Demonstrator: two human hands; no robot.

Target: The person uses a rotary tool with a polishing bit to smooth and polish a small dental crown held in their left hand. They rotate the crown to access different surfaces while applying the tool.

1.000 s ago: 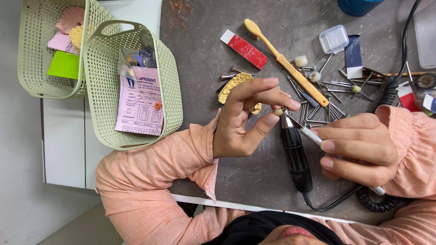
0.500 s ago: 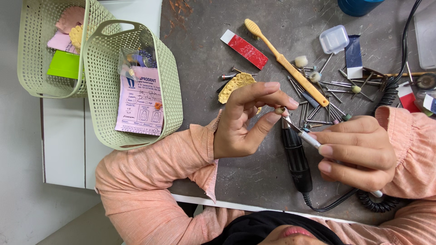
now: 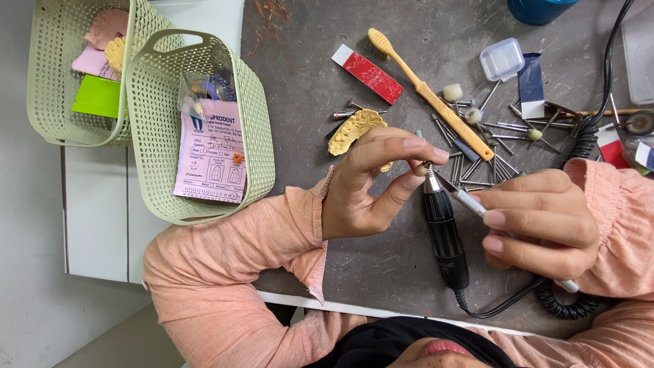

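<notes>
We see a matt, scuffed grey tabletop (image 3: 381, 259) in the middle of the frame. The handpiece (image 3: 444, 232) looks like black matt plastic with a shiny metal nose. Upper left, two perforated pale-green plastic baskets (image 3: 153, 129) hold a pink paper slip (image 3: 208, 157). Thin metal burs (image 3: 490, 163) glint upper right beside a smooth orange plastic toothbrush (image 3: 436, 99).

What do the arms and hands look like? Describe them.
The left hand and right hand are bare: no gloves, rings or watch show. Long peach-pink sleeves cover both arms; the right cuff is gathered into a frill, the left cuff hangs open.
</notes>
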